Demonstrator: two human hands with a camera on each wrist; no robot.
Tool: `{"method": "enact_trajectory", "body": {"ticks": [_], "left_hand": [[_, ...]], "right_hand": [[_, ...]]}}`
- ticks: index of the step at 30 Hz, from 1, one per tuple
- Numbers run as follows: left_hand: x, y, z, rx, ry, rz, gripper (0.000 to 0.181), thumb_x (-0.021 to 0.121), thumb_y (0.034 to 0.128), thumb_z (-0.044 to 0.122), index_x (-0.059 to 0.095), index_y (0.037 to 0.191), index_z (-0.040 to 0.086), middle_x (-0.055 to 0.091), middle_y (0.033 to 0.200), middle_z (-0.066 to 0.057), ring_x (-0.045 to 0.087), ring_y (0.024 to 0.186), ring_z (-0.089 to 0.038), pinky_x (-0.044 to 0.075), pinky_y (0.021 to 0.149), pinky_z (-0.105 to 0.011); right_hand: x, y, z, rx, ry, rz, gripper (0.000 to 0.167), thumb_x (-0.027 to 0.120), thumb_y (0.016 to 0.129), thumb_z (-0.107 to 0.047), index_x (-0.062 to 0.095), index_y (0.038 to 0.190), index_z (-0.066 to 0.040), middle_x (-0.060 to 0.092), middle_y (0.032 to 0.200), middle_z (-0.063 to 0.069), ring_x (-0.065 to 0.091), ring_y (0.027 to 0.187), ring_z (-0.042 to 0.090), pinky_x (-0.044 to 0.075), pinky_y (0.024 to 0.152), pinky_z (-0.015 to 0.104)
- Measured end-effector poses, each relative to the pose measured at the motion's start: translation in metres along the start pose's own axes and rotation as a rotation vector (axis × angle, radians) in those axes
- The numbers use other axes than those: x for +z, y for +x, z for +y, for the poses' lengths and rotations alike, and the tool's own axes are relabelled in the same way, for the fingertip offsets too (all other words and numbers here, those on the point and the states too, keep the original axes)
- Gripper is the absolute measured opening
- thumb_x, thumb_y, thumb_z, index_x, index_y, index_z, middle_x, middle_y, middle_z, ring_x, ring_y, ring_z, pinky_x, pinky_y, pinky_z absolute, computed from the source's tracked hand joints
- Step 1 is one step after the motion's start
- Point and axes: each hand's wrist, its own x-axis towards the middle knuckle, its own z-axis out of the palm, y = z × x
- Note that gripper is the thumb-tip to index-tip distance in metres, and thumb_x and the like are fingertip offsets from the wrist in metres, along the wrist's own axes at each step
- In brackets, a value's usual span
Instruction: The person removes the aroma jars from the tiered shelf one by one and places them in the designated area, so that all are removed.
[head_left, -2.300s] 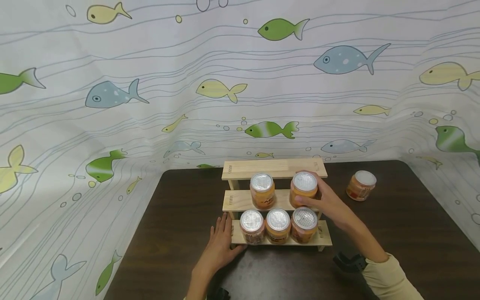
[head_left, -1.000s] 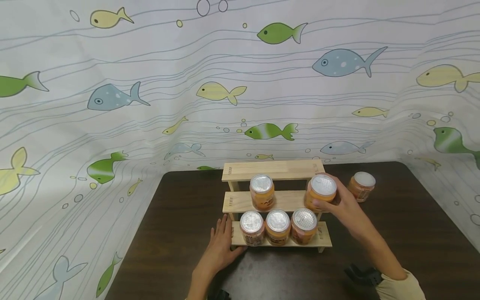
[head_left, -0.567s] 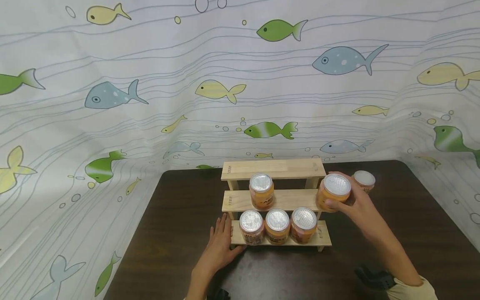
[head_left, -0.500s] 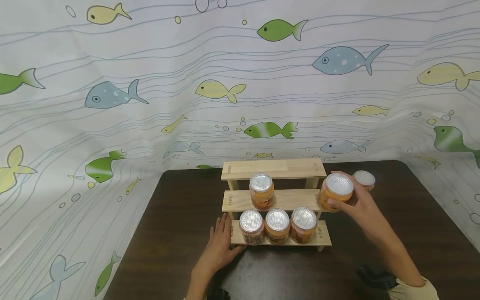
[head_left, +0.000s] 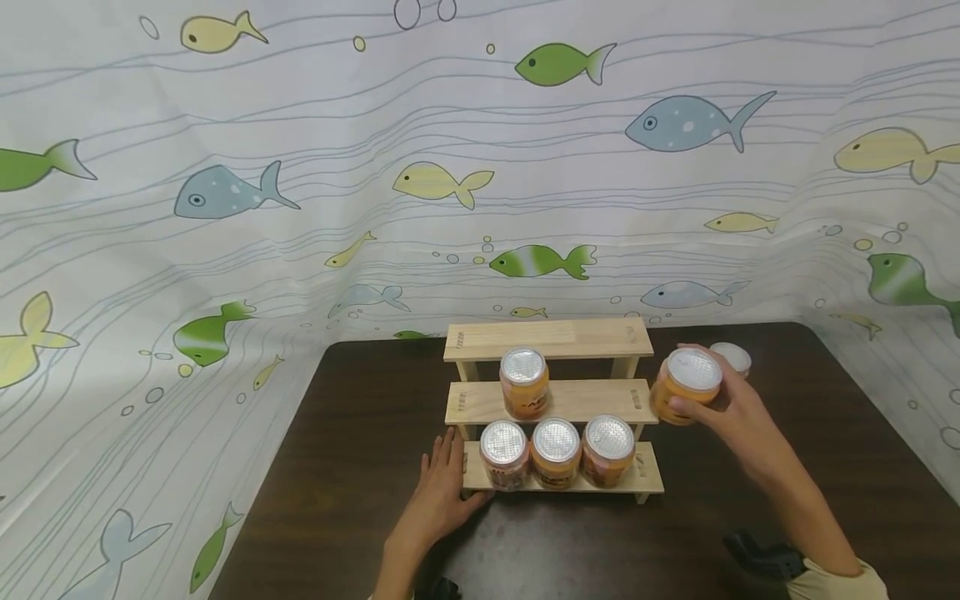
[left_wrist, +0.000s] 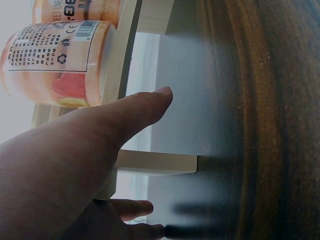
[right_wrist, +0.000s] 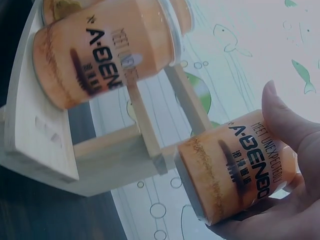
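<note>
Head view: my right hand [head_left: 738, 412] grips an orange jar [head_left: 684, 385] just right of the wooden rack [head_left: 547, 337]; my left hand [head_left: 441, 485], fingers extended, touches the rack's left end. 3 jars [head_left: 557, 458] stand on its bottom shelf [head_left: 648, 471].

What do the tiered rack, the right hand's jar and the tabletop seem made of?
Tiered rack: apparently wood, pale and matte; visible grain. Jar: seemingly plastic or glass; glossy highlights. Its silvery lid: maybe metal or foil; patterned glints. Tabletop: dark, satin wood or laminate; streaked grain, reflections.
</note>
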Motion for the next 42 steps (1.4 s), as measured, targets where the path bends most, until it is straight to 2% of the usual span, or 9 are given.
{"method": "enact_trajectory", "body": {"ticks": [5, 11, 17, 24, 30, 34, 38, 40, 42], "left_hand": [[-0.003, 0.001, 0.004, -0.041, 0.017, -0.038, 0.108, 0.091, 0.0910, 0.028, 0.026, 0.166, -0.014, 0.026, 0.172, -0.041, 0.025, 0.160, -0.064, 0.023, 0.122, -0.084], [-0.003, 0.002, 0.005, -0.043, 0.016, -0.036, 0.107, 0.092, 0.0899, 0.026, 0.028, 0.165, -0.015, 0.028, 0.171, -0.042, 0.026, 0.159, -0.065, 0.024, 0.122, -0.084], [-0.003, 0.002, 0.005, -0.044, 0.001, -0.032, 0.108, 0.092, 0.0897, 0.027, 0.027, 0.166, -0.014, 0.027, 0.171, -0.042, 0.025, 0.159, -0.064, 0.022, 0.123, -0.084], [0.003, -0.001, -0.003, 0.022, -0.039, 0.023, 0.105, 0.089, 0.0925, 0.026, 0.026, 0.165, -0.015, 0.029, 0.168, -0.046, 0.025, 0.156, -0.068, 0.021, 0.119, -0.087], [-0.002, 0.000, 0.002, -0.019, 0.001, -0.010, 0.107, 0.092, 0.0904, 0.028, 0.028, 0.166, -0.013, 0.028, 0.171, -0.042, 0.027, 0.158, -0.065, 0.024, 0.121, -0.084], [0.002, 0.001, -0.004, -0.002, -0.010, 0.000, 0.107, 0.091, 0.0914, 0.029, 0.027, 0.166, -0.013, 0.028, 0.170, -0.043, 0.026, 0.158, -0.066, 0.023, 0.120, -0.085], [0.017, 0.004, -0.024, 0.054, 0.003, 0.036, 0.104, 0.084, 0.0977, 0.035, 0.023, 0.169, -0.010, 0.028, 0.169, -0.044, 0.025, 0.156, -0.068, 0.024, 0.117, -0.087], [0.019, 0.004, -0.026, 0.061, 0.005, 0.043, 0.104, 0.083, 0.0984, 0.036, 0.022, 0.169, -0.009, 0.029, 0.168, -0.044, 0.026, 0.156, -0.068, 0.025, 0.116, -0.088], [0.014, 0.002, -0.019, 0.043, -0.010, 0.032, 0.104, 0.086, 0.0961, 0.033, 0.024, 0.168, -0.011, 0.029, 0.169, -0.044, 0.027, 0.156, -0.067, 0.024, 0.118, -0.087]], "right_hand": [[-0.005, 0.000, 0.008, -0.022, 0.013, 0.015, 0.075, 0.077, 0.099, 0.002, 0.041, 0.164, -0.007, 0.055, 0.134, -0.020, 0.057, 0.120, -0.007, 0.049, 0.092, 0.007], [-0.009, 0.000, 0.014, -0.025, 0.016, 0.039, 0.073, 0.077, 0.099, 0.004, 0.042, 0.163, -0.005, 0.055, 0.133, -0.021, 0.057, 0.119, -0.007, 0.047, 0.093, 0.006], [-0.013, 0.001, 0.022, 0.000, 0.009, 0.052, 0.075, 0.077, 0.100, 0.002, 0.040, 0.165, -0.005, 0.052, 0.135, -0.022, 0.054, 0.121, -0.008, 0.045, 0.092, 0.006], [-0.018, 0.004, 0.037, 0.035, 0.005, 0.079, 0.073, 0.076, 0.102, -0.002, 0.040, 0.165, -0.006, 0.051, 0.134, -0.024, 0.052, 0.121, -0.009, 0.044, 0.090, 0.006], [-0.018, 0.005, 0.050, 0.085, -0.022, 0.082, 0.073, 0.076, 0.104, -0.009, 0.037, 0.165, -0.002, 0.049, 0.134, -0.023, 0.049, 0.120, -0.008, 0.042, 0.089, 0.006], [-0.018, 0.006, 0.056, 0.127, -0.050, 0.075, 0.078, 0.076, 0.105, -0.015, 0.032, 0.168, -0.002, 0.048, 0.141, -0.013, 0.046, 0.121, -0.009, 0.042, 0.089, 0.007], [-0.016, 0.007, 0.059, 0.168, -0.078, 0.071, 0.084, 0.076, 0.106, -0.020, 0.027, 0.171, -0.003, 0.047, 0.151, 0.007, 0.043, 0.120, -0.009, 0.043, 0.089, 0.010], [-0.015, 0.008, 0.060, 0.178, -0.081, 0.067, 0.085, 0.076, 0.106, -0.022, 0.025, 0.172, -0.003, 0.044, 0.155, 0.013, 0.042, 0.120, -0.009, 0.043, 0.089, 0.010], [-0.015, 0.008, 0.062, 0.177, -0.072, 0.065, 0.086, 0.076, 0.106, -0.021, 0.025, 0.172, -0.002, 0.044, 0.155, 0.016, 0.043, 0.120, -0.008, 0.043, 0.089, 0.009]]}}
